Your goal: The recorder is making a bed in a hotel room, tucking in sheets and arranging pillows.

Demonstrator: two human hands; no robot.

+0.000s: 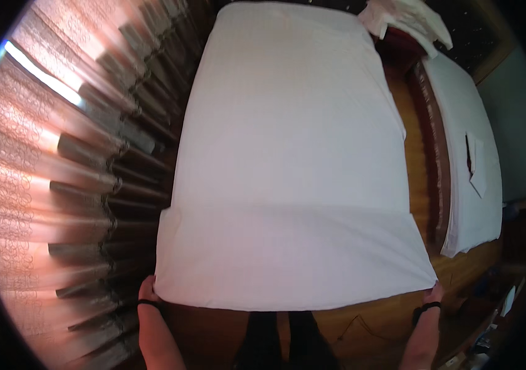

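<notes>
A white bed sheet [290, 115] covers the bed before me, with its near end pulled out towards my legs. My left hand [148, 287] grips the sheet's near left corner beside the curtain. At the near right corner, my right hand [435, 292] has hold of the same sheet. Between the two hands the near edge hangs in a shallow curve. A crosswise fold line runs over the sheet where it leaves the mattress, and slanting creases lead to the right corner. The mattress itself is hidden under the cloth.
Long patterned curtains [18, 203] hang close along the left. To the right, past a strip of wooden floor [404, 111], stands a second bed [466, 115] with white bedding. Crumpled white cloth [411, 21] lies at the upper right. A thin cable [360, 319] crosses the floor near my right arm.
</notes>
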